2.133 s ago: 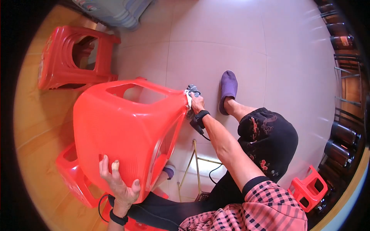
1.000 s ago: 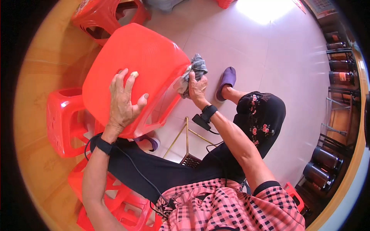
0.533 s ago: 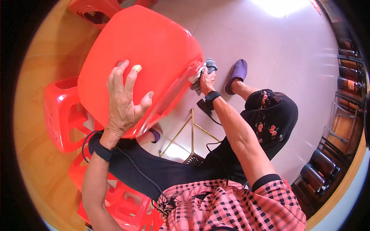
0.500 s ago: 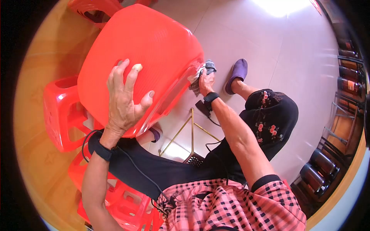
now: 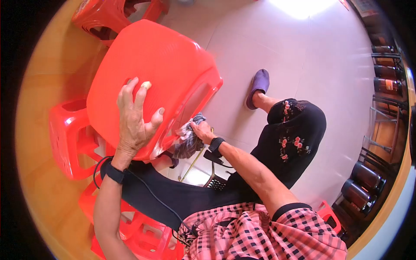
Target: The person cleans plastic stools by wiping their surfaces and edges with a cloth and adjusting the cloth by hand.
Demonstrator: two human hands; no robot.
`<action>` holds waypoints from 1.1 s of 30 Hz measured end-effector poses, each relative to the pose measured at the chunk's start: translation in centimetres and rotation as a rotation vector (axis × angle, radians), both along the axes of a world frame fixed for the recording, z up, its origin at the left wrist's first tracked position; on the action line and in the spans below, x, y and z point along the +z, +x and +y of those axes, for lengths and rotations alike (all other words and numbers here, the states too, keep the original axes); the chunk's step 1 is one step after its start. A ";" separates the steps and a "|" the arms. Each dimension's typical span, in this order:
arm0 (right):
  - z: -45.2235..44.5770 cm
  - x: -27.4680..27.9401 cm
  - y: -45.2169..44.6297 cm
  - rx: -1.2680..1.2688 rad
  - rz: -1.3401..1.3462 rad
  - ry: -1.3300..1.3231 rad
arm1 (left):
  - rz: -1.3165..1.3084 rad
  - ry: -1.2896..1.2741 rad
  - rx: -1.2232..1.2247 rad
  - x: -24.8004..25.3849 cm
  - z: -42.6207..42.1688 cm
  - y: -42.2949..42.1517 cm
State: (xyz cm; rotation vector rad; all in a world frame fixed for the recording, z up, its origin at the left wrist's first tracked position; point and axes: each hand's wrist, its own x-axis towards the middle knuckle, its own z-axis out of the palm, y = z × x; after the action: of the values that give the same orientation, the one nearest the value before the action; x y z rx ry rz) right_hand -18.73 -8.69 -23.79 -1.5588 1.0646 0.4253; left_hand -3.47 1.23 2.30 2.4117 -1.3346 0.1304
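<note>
A red plastic stool [image 5: 151, 56] stands tilted in front of me, its flat seat turned up toward the camera. My left hand [image 5: 136, 117] lies against the seat with its fingers spread; a pale wrap covers one fingertip. Bunched in my right hand [image 5: 202, 131] is a grey and white cloth [image 5: 187, 141], which touches the stool's side near the lower edge of a leg opening. The fingers of that hand are closed around the cloth. Black bands with cables circle both wrists.
More red stools [image 5: 71, 138] stand at the left, with others [image 5: 130, 229] beside my legs and at the top. A wooden surface [image 5: 43, 173] runs along the left. Dark jars [image 5: 357, 193] sit on racks at the right. A thin metal-legged seat [image 5: 215, 183] is beneath me.
My right hand has drawn the cloth from the stool's far right corner down along its side toward me. The stool has tilted slightly, while my left hand stays on the seat.
</note>
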 end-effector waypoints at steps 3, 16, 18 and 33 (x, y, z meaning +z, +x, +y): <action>-2.1 0.3 0.5 -0.115 -0.055 -0.068 | 0.010 -0.001 0.004 -0.3 0.2 0.0; -9.9 2.5 6.8 -0.317 -0.145 -0.218 | -0.063 -0.020 0.042 0.0 -5.3 4.1; -7.9 0.4 6.9 -0.333 -0.146 -0.159 | -0.076 -0.041 0.040 -0.3 -5.9 4.9; -7.1 -1.7 4.2 -0.428 -0.209 -0.097 | -0.087 -0.063 -0.004 -0.3 -6.3 6.3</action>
State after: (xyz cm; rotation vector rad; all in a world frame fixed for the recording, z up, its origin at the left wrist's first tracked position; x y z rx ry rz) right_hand -14.51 -15.84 -25.44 -1.3741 1.2272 -0.0811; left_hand 2.85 -5.12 2.01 2.3749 -1.3525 0.2753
